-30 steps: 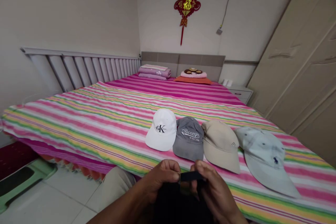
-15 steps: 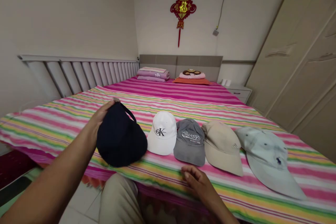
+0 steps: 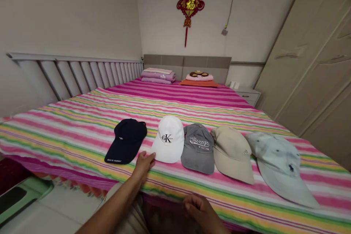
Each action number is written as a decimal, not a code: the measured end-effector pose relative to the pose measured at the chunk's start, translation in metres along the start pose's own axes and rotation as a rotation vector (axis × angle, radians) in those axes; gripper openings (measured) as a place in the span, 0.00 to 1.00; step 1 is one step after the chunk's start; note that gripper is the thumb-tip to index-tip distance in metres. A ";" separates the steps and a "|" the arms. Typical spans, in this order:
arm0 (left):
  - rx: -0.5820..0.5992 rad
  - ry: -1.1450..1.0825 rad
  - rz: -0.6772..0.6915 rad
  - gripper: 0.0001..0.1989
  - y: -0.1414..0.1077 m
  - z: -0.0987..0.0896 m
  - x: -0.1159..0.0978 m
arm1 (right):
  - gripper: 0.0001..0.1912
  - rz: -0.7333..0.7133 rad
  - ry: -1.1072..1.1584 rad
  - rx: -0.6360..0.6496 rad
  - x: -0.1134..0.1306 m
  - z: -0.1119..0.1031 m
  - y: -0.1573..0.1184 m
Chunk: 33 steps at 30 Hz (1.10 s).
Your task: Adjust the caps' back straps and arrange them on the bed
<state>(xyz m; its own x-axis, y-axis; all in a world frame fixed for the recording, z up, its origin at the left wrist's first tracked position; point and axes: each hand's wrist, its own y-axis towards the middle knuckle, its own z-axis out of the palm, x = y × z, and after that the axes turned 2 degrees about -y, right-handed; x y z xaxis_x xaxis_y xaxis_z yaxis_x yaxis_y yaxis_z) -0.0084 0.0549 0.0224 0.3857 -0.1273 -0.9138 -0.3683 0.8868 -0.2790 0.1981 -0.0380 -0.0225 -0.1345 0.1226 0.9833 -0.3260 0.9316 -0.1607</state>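
Several baseball caps lie in a row along the near side of the bed. My left hand (image 3: 144,164) is at the left corner of the brim of the white cap (image 3: 168,135), its fingertips closed on the edge. To its left rests a navy cap (image 3: 127,140) with small white lettering on the brim, apart from the hand. A grey cap (image 3: 197,150), a beige cap (image 3: 233,153) and a pale blue cap (image 3: 283,170) follow to the right, close together. My right hand (image 3: 197,206) hovers near the bed's front edge below the grey cap, fingers curled, nothing visible in them.
A striped sheet (image 3: 82,117) covers the bed. Folded purple bedding (image 3: 158,76) and a pink pile (image 3: 199,77) sit by the headboard (image 3: 164,62). A railing (image 3: 82,75) runs along the left. A green stool (image 3: 35,190) stands at lower left, a nightstand (image 3: 248,95) at far right.
My left hand has let go of the navy cap, now flat on the bed, and moved right to the white cap's brim. The white cap shifted slightly left. My right hand dropped lower and curled.
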 end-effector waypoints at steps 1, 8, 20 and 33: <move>-0.029 -0.068 -0.030 0.12 -0.003 0.001 0.009 | 0.13 0.008 0.004 0.008 -0.002 0.002 0.000; 0.071 -0.361 -0.149 0.09 0.000 0.021 0.012 | 0.18 0.028 0.110 -0.010 0.009 0.007 -0.004; 0.953 -0.215 -0.248 0.19 -0.055 -0.020 0.048 | 0.24 -0.302 0.766 -0.337 0.068 -0.059 -0.029; 1.298 -0.265 -0.456 0.25 -0.072 0.023 -0.017 | 0.13 -0.164 0.699 -0.307 0.059 -0.060 -0.046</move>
<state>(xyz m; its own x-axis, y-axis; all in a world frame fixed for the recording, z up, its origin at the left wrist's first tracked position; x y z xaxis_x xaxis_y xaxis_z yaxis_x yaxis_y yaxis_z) 0.0309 0.0038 0.0652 0.4575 -0.5548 -0.6950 0.8103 0.5819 0.0689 0.2611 -0.0531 0.0477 0.5475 0.0671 0.8341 -0.0034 0.9970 -0.0779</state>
